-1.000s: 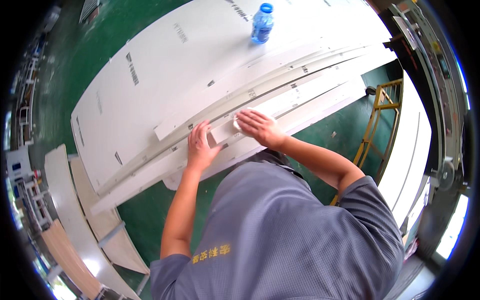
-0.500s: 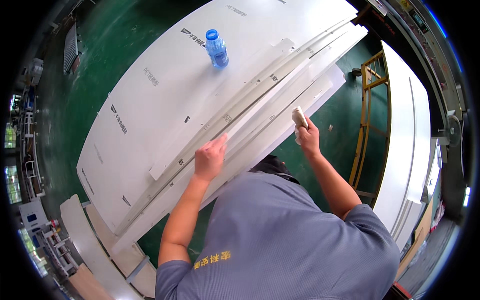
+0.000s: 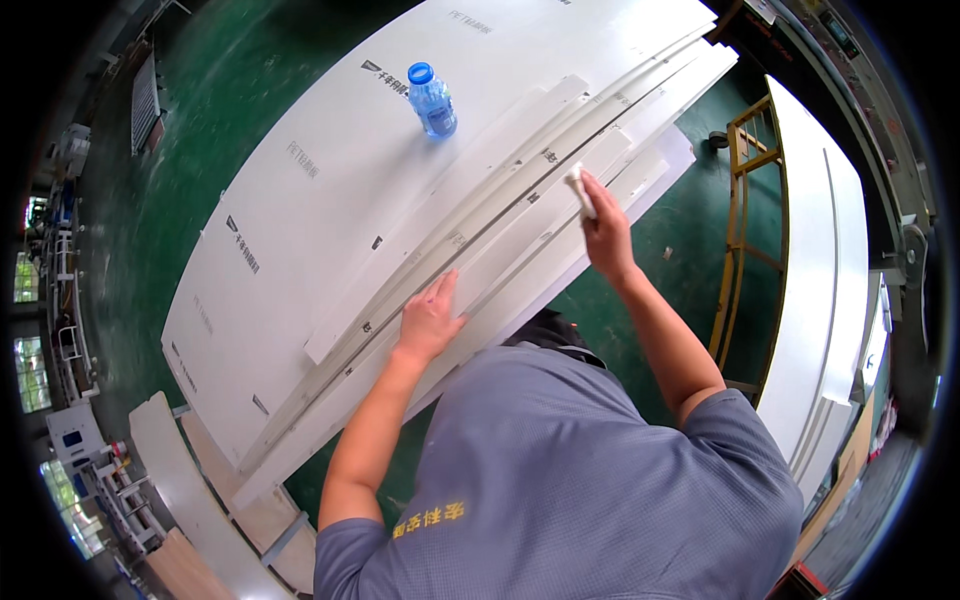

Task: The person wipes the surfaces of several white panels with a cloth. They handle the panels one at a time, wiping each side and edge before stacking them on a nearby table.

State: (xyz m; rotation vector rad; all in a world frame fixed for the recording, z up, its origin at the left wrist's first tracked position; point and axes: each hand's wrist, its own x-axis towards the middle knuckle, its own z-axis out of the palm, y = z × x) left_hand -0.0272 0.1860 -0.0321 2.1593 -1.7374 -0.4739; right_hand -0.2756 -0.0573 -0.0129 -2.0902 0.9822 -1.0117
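Long white panels (image 3: 500,232) lie in a stack before me, some narrow strips on top of a broad white board (image 3: 330,130). With fingers stretched, my left hand (image 3: 432,322) rests on the near strips. My right hand (image 3: 608,232) grips a folded white cloth (image 3: 580,190) over the strips farther along. The cloth seems to touch the panel there, though its underside is hidden. Beyond the strips, a clear blue plastic bottle (image 3: 434,104) with a blue top stands upright on the broad board.
To the right, a yellow metal frame (image 3: 738,240) stands beside another stack of white panels (image 3: 815,270). Pale boards (image 3: 190,480) lie at the lower left. The floor (image 3: 250,50) is green, with machinery (image 3: 100,475) along the left rim.
My right hand has moved up and left with the cloth, from beside the stack onto the strips. My left hand has shifted slightly right and settled, fingers spreading.
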